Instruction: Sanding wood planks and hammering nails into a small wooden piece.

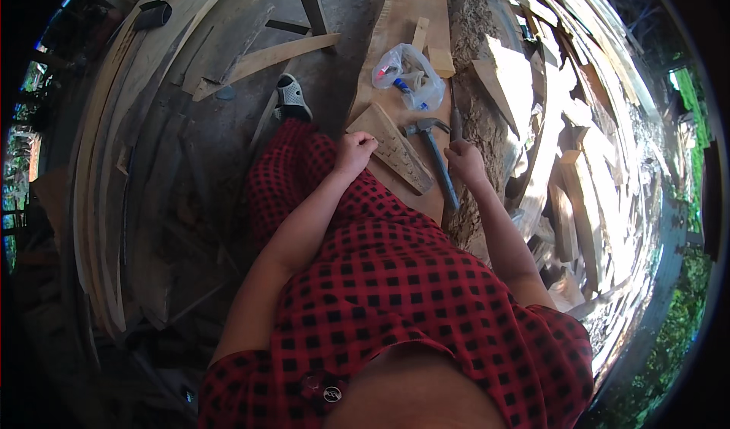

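Observation:
My left hand [355, 152] is closed in a pinch at the left edge of a tapered wooden piece [397, 152]; whatever is between its fingertips is too small to make out. Small marks or bits dot that piece's face. To the right, my right hand [465, 161] is closed around the lower end of a dark, slim tool [455, 121] whose kind I cannot tell. Between the hands, next to the wooden piece, lies a claw hammer [438, 160] with a blue handle. Under these runs a broad wooden plank [411, 7].
On the plank beyond the hammer sits a clear plastic bag [426, 87] holding small red, blue and pale things, beside wood offcuts [440, 62]. A bark-edged log [475, 41] borders it. Stacked boards [103, 163] stand left; scrap wood [578, 193] is heaped right.

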Action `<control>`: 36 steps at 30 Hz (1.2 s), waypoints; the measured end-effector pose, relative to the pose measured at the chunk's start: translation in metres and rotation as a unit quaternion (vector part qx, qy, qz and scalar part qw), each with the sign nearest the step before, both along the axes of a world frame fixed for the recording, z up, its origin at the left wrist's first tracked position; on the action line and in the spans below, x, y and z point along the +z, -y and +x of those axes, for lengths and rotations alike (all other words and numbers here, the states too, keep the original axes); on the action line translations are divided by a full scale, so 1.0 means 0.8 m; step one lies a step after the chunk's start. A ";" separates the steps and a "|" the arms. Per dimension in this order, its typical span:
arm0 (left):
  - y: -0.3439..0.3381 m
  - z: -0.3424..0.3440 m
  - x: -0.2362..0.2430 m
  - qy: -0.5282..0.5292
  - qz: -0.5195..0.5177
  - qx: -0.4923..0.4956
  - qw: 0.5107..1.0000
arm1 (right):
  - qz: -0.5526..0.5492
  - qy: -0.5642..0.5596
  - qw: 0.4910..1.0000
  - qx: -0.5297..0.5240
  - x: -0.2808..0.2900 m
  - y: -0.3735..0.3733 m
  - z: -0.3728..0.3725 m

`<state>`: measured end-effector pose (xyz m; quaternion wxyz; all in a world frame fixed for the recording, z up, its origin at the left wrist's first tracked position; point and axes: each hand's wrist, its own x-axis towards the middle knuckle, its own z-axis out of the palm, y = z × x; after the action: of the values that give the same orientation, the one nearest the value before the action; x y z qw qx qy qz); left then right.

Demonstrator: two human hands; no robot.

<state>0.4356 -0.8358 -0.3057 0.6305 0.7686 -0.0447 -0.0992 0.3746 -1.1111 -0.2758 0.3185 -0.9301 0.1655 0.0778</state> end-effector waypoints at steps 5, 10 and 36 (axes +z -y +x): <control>0.003 0.006 -0.013 0.005 0.109 -0.020 0.994 | -0.086 -0.089 0.990 0.069 -0.043 -0.019 -0.026; 0.003 0.013 -0.027 0.035 0.160 -0.013 0.986 | -0.147 -0.075 0.985 0.054 -0.050 -0.031 -0.015; 0.009 0.009 -0.011 0.027 0.293 -0.044 0.955 | 0.352 -0.179 0.914 -0.091 -0.052 -0.003 0.020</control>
<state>0.4426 -0.8433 -0.3144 0.3715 0.9191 -0.0641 -0.1148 0.3903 -1.1089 -0.3175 0.5962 -0.7091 0.2654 0.2671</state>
